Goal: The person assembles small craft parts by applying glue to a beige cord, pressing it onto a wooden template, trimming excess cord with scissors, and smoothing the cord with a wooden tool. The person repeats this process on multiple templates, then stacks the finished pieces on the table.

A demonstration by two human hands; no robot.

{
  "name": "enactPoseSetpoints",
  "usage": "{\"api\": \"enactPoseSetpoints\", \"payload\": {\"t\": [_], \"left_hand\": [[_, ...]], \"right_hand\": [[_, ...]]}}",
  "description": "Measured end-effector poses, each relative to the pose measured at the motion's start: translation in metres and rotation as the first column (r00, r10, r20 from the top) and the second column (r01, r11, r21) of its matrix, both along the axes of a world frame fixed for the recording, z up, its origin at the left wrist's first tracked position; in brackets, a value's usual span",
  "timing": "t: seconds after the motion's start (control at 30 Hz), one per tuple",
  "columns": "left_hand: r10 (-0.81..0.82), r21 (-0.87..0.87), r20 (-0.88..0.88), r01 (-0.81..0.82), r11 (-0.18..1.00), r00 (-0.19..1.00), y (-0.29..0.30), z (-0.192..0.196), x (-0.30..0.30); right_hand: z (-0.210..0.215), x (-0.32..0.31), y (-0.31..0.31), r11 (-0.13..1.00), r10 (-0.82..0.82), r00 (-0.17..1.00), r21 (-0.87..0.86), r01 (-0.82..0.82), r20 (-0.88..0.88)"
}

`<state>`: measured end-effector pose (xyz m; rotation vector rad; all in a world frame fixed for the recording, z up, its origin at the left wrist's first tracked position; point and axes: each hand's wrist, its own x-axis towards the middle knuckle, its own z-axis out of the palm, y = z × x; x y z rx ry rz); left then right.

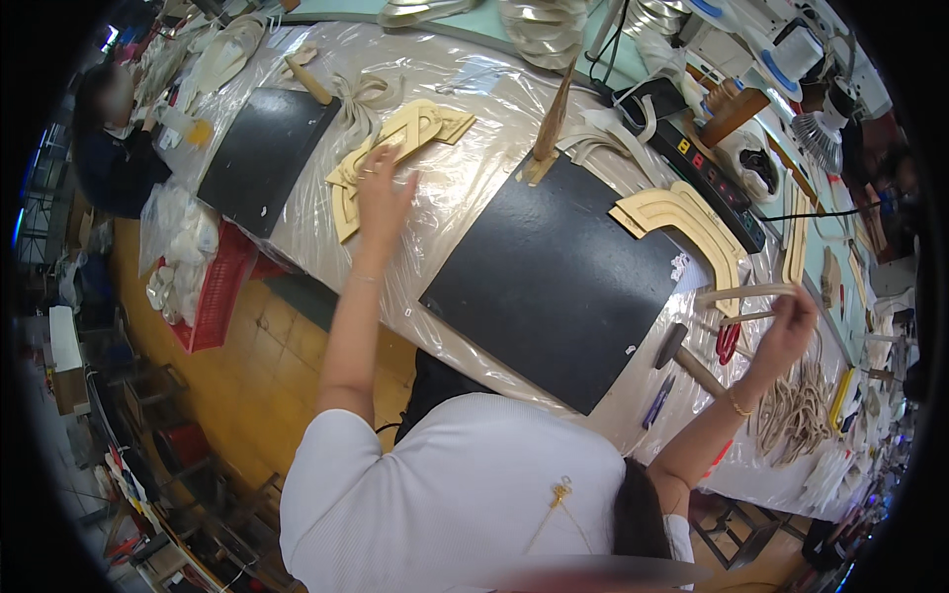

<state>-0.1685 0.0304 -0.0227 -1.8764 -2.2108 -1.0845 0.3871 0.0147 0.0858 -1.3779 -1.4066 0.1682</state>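
The left hand [381,193] covers part of the tan curved templates [395,148], so the grip beneath cannot be read. The right hand [788,331] hides the near ends of the thin strips [741,293] it pinches. The hammer [687,361] handle is partly behind the forearm. Small items on the counter [435,227] at far right blur together, and the dark rim cuts off the far corners.

On the worktop [465,188], a mat [554,277] lies centre; templates [395,143] at ten o'clock, a hammer [687,361] at four.
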Motion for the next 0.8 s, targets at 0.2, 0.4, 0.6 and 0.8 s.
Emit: {"api": "enactPoseSetpoints", "payload": {"t": [0.2,0.4,0.6,0.8], "left_hand": [[-0.079,-0.23,-0.189,0.035,0.973,0.979,0.033,0.003,-0.048],[-0.058,-0.405,-0.277,-0.062,0.912,0.959,0.063,0.014,-0.04],[-0.046,-0.383,-0.197,-0.033,0.923,0.979,0.074,0.011,-0.052],[0.326,-0.149,-0.139,-0.345,0.927,0.935,0.115,0.003,-0.148]], "right_hand": [[0.054,0.03,0.012,0.96,-0.187,0.976,0.189,0.205,-0.111],[0.033,-0.004,0.004,0.997,0.081,0.991,0.015,-0.08,-0.106],[-0.006,-0.092,-0.014,0.794,0.508,0.86,-0.411,-0.447,0.045],[-0.006,-0.131,-0.027,0.673,0.717,0.583,-0.599,-0.434,0.383]]}}
